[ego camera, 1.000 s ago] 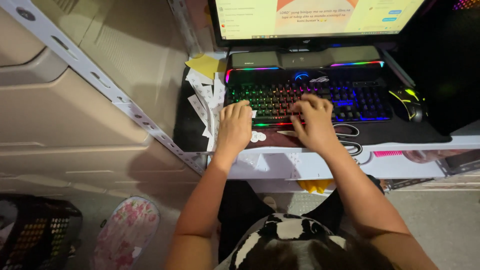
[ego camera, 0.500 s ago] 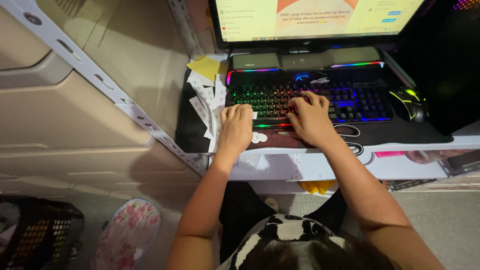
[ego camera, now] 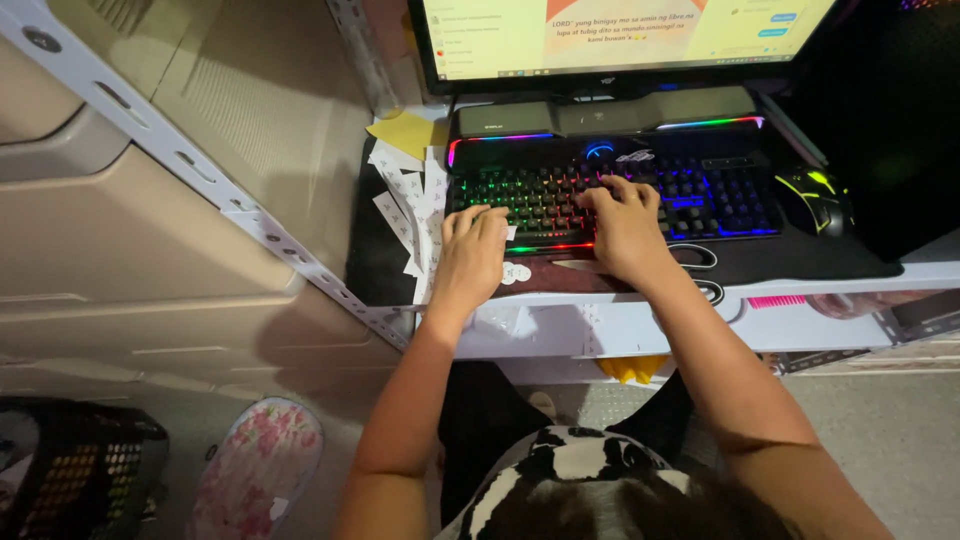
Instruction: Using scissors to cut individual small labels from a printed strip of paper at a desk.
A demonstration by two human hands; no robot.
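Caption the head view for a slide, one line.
Both hands, left hand and right hand, rest on a rainbow-backlit keyboard below a monitor.

A black keyboard (ego camera: 610, 190) with rainbow-lit keys lies flat just below the monitor (ego camera: 620, 40); green glows left, blue right. Its front edge seems partly hidden.

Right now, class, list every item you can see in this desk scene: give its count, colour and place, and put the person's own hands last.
keyboard: one, black with rainbow backlight, desk centre.
monitor: one, lit screen, behind keyboard.
mouse: one, black with yellow-green glow, right of keyboard.
paper strips: several, white, left of keyboard.
sticky note: one, yellow, desk's back left.
scissors: one pair, dark handles, desk front, by right wrist.
cushion: one, pink floral, floor lower left.
left hand: one, fingers on keyboard's left edge.
right hand: one, fingers on the keys.
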